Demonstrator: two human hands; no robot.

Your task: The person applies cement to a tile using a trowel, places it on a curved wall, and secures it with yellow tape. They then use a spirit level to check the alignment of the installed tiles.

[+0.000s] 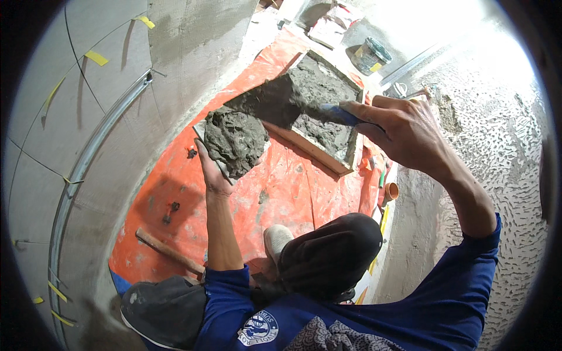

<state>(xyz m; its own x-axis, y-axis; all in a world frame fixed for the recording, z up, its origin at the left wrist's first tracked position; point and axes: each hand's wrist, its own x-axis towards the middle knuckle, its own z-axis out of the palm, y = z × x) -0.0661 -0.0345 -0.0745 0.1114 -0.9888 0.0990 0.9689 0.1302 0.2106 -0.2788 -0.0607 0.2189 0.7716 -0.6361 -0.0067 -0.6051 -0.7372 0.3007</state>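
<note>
Mortar (323,86) in wooden tray (316,154); right hand (398,126) grips trowel (276,104).

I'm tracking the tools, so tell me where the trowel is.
In the head view, upper centre: the trowel is in the right hand, beside the mortar heap borne by the left hand.

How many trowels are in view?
1: the trowel, held in the right hand, pointing toward the mortar heap that the left hand supports. Others may be hidden.

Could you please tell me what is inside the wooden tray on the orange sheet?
Lumpy grey mortar lies in the wooden tray. It covers the tray's bottom, which cannot be seen, and the trowel hides part of the left side.
</note>
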